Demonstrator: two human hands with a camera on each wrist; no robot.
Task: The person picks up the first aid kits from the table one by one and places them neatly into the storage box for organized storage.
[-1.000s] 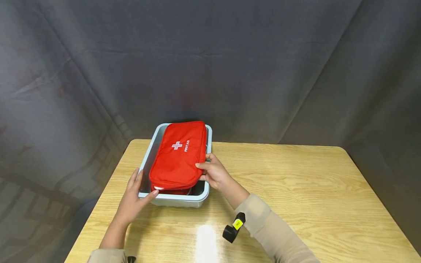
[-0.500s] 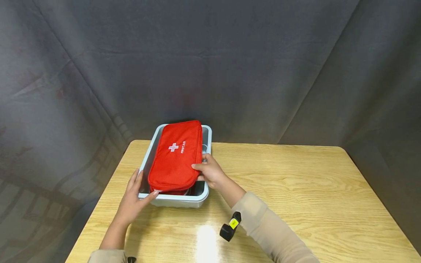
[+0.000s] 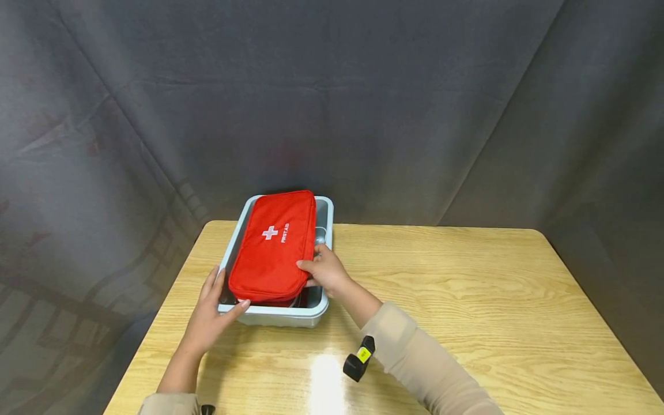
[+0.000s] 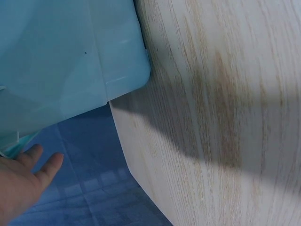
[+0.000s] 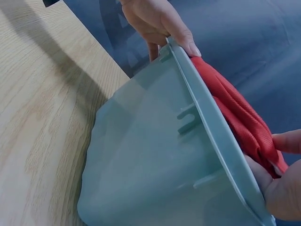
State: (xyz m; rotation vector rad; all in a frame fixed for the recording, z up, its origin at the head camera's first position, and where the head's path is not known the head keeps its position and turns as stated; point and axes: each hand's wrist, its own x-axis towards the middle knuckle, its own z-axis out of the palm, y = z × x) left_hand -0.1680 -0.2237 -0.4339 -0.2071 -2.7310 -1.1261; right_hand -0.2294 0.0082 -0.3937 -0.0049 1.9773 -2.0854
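A red zip pouch (image 3: 272,253) with a white cross and the words FIRST AID lies tilted in a pale blue-grey plastic bin (image 3: 280,318). My right hand (image 3: 331,272) pinches the pouch's right edge near its front corner, thumb on top and fingers underneath. At the bin's front left corner, my left hand (image 3: 207,317) grips the rim. In the right wrist view the left thumb lies over the rim (image 5: 207,106), beside the red cloth (image 5: 235,113). Most of what lies beneath the pouch is hidden; a clear rounded item (image 3: 320,235) shows along the right inner side.
The bin stands at the back left of a wooden table (image 3: 441,311), near its left edge. A dark grey curtain (image 3: 332,115) hangs behind the table and along both sides. A black wrist camera (image 3: 358,360) hangs at the right sleeve.
My right hand has shifted slightly left with the pouch, moving it further over the bin's left side. More of the bin's right inside now shows. The left hand has stayed put.
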